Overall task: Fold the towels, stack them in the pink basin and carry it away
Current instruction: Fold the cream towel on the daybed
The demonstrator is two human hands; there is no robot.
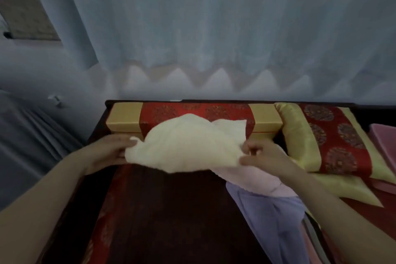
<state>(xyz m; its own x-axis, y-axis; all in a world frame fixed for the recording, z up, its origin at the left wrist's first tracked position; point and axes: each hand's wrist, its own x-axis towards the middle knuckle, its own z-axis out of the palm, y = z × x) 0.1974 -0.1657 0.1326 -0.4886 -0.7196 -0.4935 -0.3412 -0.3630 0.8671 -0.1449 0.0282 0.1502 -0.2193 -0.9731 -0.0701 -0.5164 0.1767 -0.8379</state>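
A cream towel (184, 146) billows in the air above the dark red bed surface (162, 210), held at both ends. My left hand (107, 150) grips its left edge and my right hand (263, 154) pinches its right edge. Under my right hand lies a pale pink towel (252, 180), and below that a lavender towel (272, 218) trails toward the near edge. A pink object (383, 141) at the far right edge may be the basin, but only part of it shows.
A red and gold bolster (192, 113) lies across the head of the bed behind the towel. A red and yellow pillow (330, 141) sits to the right. Pale curtains (214, 28) hang behind. Grey fabric (32, 135) drapes at the left.
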